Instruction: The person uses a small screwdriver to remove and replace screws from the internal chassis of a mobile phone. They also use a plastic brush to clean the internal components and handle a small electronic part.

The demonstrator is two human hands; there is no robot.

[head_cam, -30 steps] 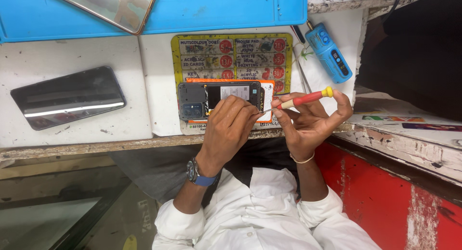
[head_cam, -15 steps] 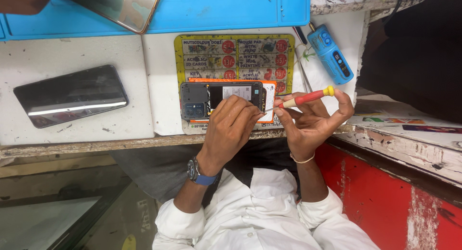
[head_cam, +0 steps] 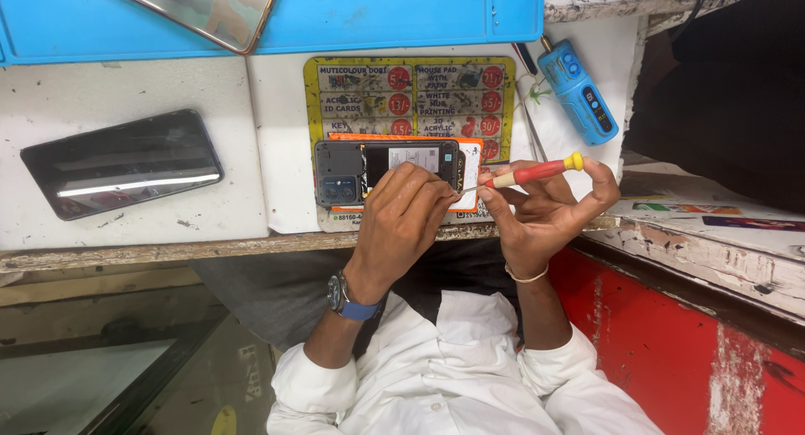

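The opened phone (head_cam: 381,171) lies back-up on the white surface (head_cam: 151,91) near its front edge, long axis running left to right, camera block at the left end and the white-labelled battery toward the right. It rests on an orange card (head_cam: 470,171), which lies in turn on a yellow price sheet (head_cam: 411,87) with red round marks in rows.

The left hand (head_cam: 402,225) lies over the phone's lower right part, fingers curled down and pressing on it; whether they pinch anything cannot be told. The right hand (head_cam: 545,213) grips a screwdriver (head_cam: 528,173) with a red handle and yellow cap, fingers closed round the handle and the forefinger on the cap. The tool lies nearly level, its tip pointing left and meeting the phone's right end beside the left fingers.

Just right of the sheet stands a blue oblong device (head_cam: 579,91), tilted, with a small dark display. Well to the left lies a second phone (head_cam: 126,163), dark glass up, slightly tilted. Behind, a blue mat (head_cam: 377,16) spans the surface's far side, and a gold-edged phone (head_cam: 201,7) rests on it, glass upward. At the right, a worn white ledge (head_cam: 713,251) carries flat coloured strips above a red panel (head_cam: 662,343).
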